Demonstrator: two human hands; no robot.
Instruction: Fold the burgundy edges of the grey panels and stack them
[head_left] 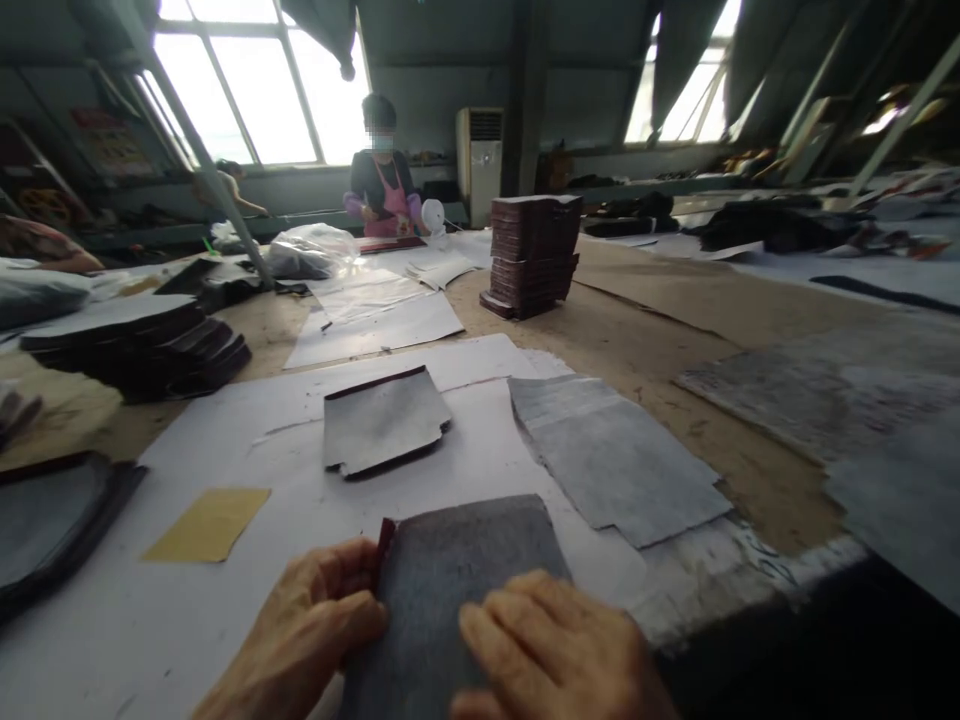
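A grey sheet piece (472,550) with a dark red edge at its upper left corner lies at the table's near side. My left hand (315,610) pinches its left edge between thumb and fingers. On the right part of the sheet rests my right hand (555,640), its fingers bent and close together; whether it grips anything is hidden. Beyond them lies a smaller grey piece (386,420) with a dark folded rim. To its right is a larger grey piece (619,455) with a notched near edge.
White paper (292,510) covers the near table, with a yellow card (206,525) on it. A dark red stack (532,255) stands farther back. Dark stacks (142,345) are at the left. A person in a pink apron (390,195) works at the far side.
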